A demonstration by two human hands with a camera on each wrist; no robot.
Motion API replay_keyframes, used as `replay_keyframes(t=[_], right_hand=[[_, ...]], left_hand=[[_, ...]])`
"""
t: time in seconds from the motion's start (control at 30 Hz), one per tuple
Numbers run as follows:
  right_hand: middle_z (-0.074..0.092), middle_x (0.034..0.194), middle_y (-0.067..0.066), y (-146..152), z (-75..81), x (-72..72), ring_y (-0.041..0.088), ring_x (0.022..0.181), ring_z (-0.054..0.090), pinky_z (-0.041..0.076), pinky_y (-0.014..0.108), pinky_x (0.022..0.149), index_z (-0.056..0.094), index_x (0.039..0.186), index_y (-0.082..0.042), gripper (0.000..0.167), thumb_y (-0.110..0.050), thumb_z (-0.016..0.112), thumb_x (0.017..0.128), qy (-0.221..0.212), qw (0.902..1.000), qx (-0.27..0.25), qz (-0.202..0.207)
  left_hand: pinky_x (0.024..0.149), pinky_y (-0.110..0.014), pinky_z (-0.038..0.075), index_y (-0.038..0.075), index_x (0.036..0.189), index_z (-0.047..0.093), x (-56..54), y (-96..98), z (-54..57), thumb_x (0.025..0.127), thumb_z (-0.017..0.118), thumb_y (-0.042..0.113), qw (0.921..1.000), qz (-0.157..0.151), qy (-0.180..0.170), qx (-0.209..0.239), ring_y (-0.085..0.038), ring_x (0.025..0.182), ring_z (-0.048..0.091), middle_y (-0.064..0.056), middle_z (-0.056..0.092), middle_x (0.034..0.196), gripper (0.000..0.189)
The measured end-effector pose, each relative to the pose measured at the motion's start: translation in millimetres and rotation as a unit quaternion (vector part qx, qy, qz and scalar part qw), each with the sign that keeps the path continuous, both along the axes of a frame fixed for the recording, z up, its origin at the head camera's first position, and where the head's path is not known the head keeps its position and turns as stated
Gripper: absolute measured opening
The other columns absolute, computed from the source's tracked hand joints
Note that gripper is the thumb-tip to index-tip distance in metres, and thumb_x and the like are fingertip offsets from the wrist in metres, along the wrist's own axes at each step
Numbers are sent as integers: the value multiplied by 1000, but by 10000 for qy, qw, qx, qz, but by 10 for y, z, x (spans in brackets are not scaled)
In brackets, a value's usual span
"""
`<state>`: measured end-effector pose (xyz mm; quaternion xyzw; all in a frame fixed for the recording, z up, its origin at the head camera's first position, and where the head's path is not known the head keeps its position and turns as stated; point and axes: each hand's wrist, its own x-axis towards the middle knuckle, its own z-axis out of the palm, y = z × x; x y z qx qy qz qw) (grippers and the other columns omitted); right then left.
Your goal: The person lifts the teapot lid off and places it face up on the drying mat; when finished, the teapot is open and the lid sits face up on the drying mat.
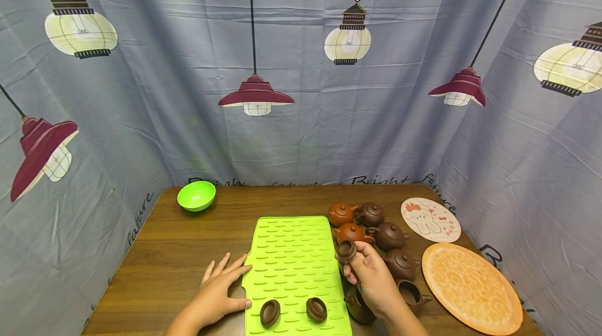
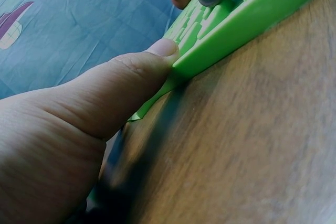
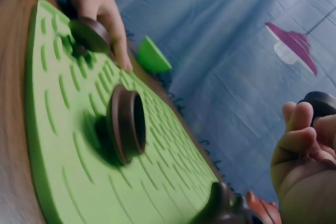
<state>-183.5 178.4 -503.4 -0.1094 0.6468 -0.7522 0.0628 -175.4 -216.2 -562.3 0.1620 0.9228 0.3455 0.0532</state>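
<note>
Green mat (image 1: 293, 270): flat on the wooden tabletop (image 1: 155, 268); its near end bears two brown lids (image 1: 270, 313), apart from each other, hollow sides showing.
Left hand (image 1: 216, 291): fingers spread apart, thumb touching the mat's left edge.
Right hand (image 1: 376, 281): pinching a third lid (image 1: 346, 252), raised near the mat's right edge.
Orange pots (image 1: 350, 233): two, beside the mat's far right corner.
Brown pots (image 1: 390, 235): clustered right of the mat, some partly hidden by the right hand; one topless.
Bowl (image 1: 196, 196): far left corner.
Discs (image 1: 472, 289): two, far right.
</note>
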Motion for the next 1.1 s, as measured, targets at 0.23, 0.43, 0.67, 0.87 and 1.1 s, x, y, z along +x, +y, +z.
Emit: replay_keyframes(t=[0.23, 0.43, 0.67, 0.87, 1.1], right_hand=[[67, 112, 0, -99, -13, 45, 1, 78, 59, 52, 12, 67, 47, 134, -4, 30, -21, 55, 110, -851, 9939, -615, 327], [66, 111, 0, -147, 20, 59, 2, 77, 57, 50, 13, 66, 47, 136, -4, 34, -22, 58, 109, -1110, 9918, -578, 269], [66, 108, 2, -309, 88, 34, 3, 74, 57, 50, 14, 64, 48, 139, -1, 42, -26, 60, 108, -1204, 9921, -233, 254], [70, 107, 3, -565, 114, 23, 3, 71, 57, 51, 14, 62, 51, 136, -1, 42, -28, 64, 106, -1263, 9905, 29, 548], [72, 101, 3, -912, 82, 13, 4, 68, 55, 47, 15, 58, 54, 129, -2, 35, -25, 65, 105, -1318, 9877, 15, 847]], left_hand=[[121, -76, -7, 17, 152, 56, 2, 3, 1, 78, 82, 63, 10000, -9, 1, 10, -51, 159, 14, -6, 36, 170, 91], [121, -76, -7, 17, 152, 56, 0, 3, 7, 79, 84, 60, 10000, -19, -30, 39, -52, 159, 15, -7, 36, 170, 89], [121, -75, -7, 18, 151, 57, 1, 2, 4, 80, 84, 59, 10000, -12, 9, 33, -51, 158, 16, -6, 37, 169, 87], [121, -75, -6, 18, 151, 57, -4, -1, -7, 79, 84, 60, 10000, -11, 14, 12, -51, 158, 16, -6, 37, 169, 88], [121, -75, -6, 19, 152, 56, -6, -16, -10, 79, 83, 62, 10000, -26, 6, 8, -51, 158, 16, -6, 36, 170, 89]])
